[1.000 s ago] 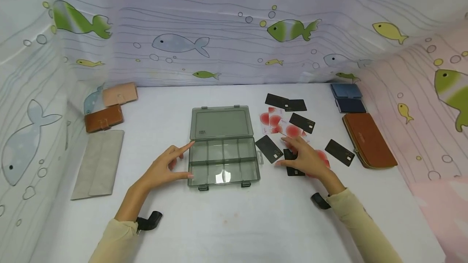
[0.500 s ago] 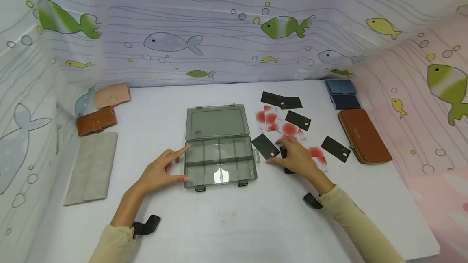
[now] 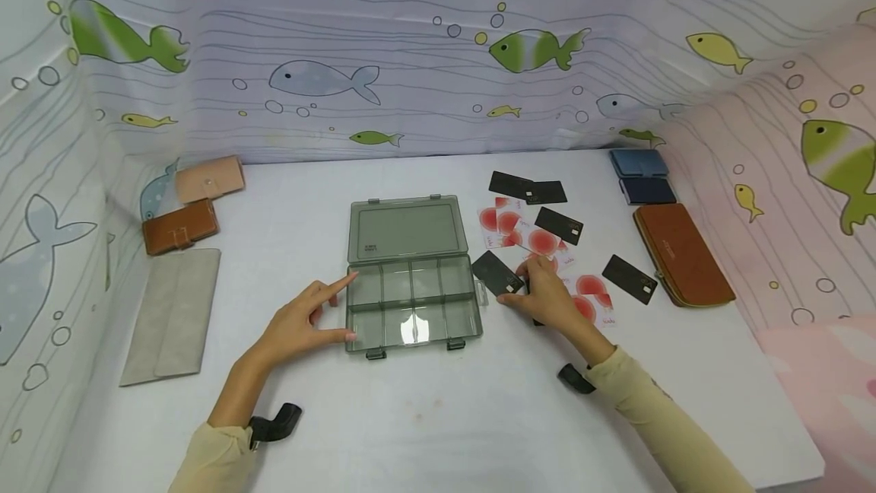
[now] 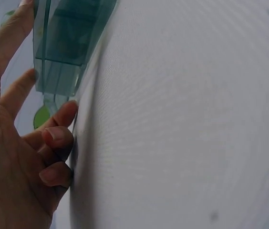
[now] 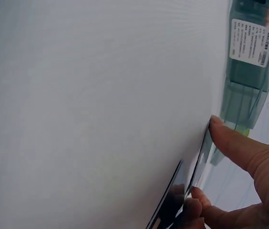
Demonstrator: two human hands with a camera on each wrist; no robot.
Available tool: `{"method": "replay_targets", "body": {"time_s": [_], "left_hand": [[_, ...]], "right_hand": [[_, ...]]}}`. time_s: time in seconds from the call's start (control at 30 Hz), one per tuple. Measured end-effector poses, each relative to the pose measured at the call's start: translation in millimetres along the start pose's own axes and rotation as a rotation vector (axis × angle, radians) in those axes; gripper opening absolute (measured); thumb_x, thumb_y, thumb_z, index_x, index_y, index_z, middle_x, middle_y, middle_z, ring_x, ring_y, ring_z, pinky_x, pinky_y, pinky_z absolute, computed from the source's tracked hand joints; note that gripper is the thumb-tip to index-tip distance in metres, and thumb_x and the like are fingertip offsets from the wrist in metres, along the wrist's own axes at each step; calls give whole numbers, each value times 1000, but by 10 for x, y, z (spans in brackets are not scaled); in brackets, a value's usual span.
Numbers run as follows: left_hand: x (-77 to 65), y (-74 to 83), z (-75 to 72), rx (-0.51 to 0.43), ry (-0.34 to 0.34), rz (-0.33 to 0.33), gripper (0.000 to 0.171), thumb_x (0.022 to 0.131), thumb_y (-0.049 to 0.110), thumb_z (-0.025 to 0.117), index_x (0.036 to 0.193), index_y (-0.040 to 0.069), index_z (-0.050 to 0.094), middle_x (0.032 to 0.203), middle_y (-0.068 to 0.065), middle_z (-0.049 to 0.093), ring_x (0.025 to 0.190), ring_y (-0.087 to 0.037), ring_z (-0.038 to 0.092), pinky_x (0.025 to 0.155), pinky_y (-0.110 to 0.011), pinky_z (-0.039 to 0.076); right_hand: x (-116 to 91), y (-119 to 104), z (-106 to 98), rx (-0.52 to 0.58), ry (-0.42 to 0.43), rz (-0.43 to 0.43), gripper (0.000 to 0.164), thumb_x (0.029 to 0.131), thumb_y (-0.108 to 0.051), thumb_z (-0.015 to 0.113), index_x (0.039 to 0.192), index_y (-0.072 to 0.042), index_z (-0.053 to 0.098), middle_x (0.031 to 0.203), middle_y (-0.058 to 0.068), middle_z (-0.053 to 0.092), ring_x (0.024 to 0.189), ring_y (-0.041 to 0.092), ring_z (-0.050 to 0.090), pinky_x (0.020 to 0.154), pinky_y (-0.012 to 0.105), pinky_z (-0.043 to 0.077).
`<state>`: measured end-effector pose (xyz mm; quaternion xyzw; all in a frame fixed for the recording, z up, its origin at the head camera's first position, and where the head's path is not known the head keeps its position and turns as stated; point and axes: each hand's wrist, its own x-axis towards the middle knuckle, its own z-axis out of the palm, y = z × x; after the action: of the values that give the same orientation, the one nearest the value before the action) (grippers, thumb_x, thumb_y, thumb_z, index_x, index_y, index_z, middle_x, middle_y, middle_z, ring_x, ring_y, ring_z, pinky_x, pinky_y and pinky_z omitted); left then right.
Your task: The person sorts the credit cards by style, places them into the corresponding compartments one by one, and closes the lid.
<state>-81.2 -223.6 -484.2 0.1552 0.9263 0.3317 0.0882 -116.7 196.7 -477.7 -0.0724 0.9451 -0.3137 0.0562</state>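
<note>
A translucent grey-green compartment box (image 3: 414, 303) lies with its lid folded back in the head view. My left hand (image 3: 297, 322) rests at its left side, index finger and thumb extended against the edge, the other fingers loosely bent. To the right of the box, my right hand (image 3: 550, 299) pinches a black card (image 3: 496, 272) between thumb and fingers. In the right wrist view, the thumb (image 5: 232, 143) meets one end of that card, seen edge-on. Another dark card (image 5: 170, 191) lies beside it, mostly hidden under the right hand in the head view.
Red-and-white cards (image 3: 541, 239) and several black cards (image 3: 560, 226) lie spread behind the right hand. A brown zip wallet (image 3: 684, 253) and blue wallets (image 3: 639, 163) are at the right. Brown wallets (image 3: 181, 227) and a grey pouch (image 3: 171, 314) lie at the left.
My right hand has moved left from over the nearer cards to the black card beside the box, uncovering red-and-white cards. The left hand stays at the box; the head view has shifted slightly.
</note>
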Motion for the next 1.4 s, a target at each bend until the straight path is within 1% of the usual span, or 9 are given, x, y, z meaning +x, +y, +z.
{"method": "replay_targets", "body": {"time_s": [0.1,0.23,0.4,0.5,0.7,0.97,1.17,1.27,1.4], "left_hand": [[-5,-9,7,-5,2,4,91,75,50,83,152,42,36,100,9,49,70,-8,36,59,-25,32],[-11,-22,15,-8,5,5,91,76,49,83,153,41,36,100,10,49,70,-8,36,59,-25,32],[-20,-34,14,-7,10,1,90,76,49,83,152,42,36,99,10,49,70,-8,36,59,-26,31],[-23,-34,5,-2,11,1,90,76,49,83,152,42,36,99,10,49,69,-8,37,59,-25,32],[-15,-38,-6,-1,15,13,90,76,48,83,153,41,36,99,9,49,69,-8,37,59,-25,32],[-21,-35,-17,-1,20,12,91,75,47,84,153,40,37,100,9,49,69,-8,36,60,-25,32],[-14,-28,-12,-17,17,9,91,75,46,84,152,40,38,100,9,50,68,-8,37,59,-25,32],[-9,-27,-7,-25,10,8,91,75,46,84,153,40,37,100,8,50,68,-8,37,59,-25,32],[-1,-23,-2,-29,4,7,91,75,47,84,152,41,37,99,7,49,68,-8,37,59,-25,32]], "right_hand": [[-2,-24,11,41,26,-11,48,71,-15,88,99,2,52,91,14,51,81,25,48,70,37,40],[-11,-37,29,97,87,-31,47,72,-6,83,105,0,50,79,12,54,69,22,48,62,33,38],[-20,-6,18,194,119,-1,47,80,0,74,124,-7,61,71,11,56,61,19,49,56,30,38],[-20,56,-12,245,128,43,44,84,0,73,126,-10,66,69,9,54,60,17,46,53,27,36],[-31,154,-113,420,105,131,37,88,-2,72,124,-6,69,72,3,51,57,8,40,51,23,32],[13,72,-253,564,68,109,40,89,-6,73,129,-1,65,77,4,50,68,8,42,58,22,37],[122,-96,-300,553,25,117,40,91,-11,73,130,-11,67,84,4,51,75,12,46,65,21,42],[188,-195,-281,550,-9,91,40,90,-11,73,130,-11,67,83,4,53,74,13,48,65,23,40],[248,-356,-210,579,-64,12,39,89,-6,73,127,-7,68,78,5,53,70,13,45,62,25,36]]}}
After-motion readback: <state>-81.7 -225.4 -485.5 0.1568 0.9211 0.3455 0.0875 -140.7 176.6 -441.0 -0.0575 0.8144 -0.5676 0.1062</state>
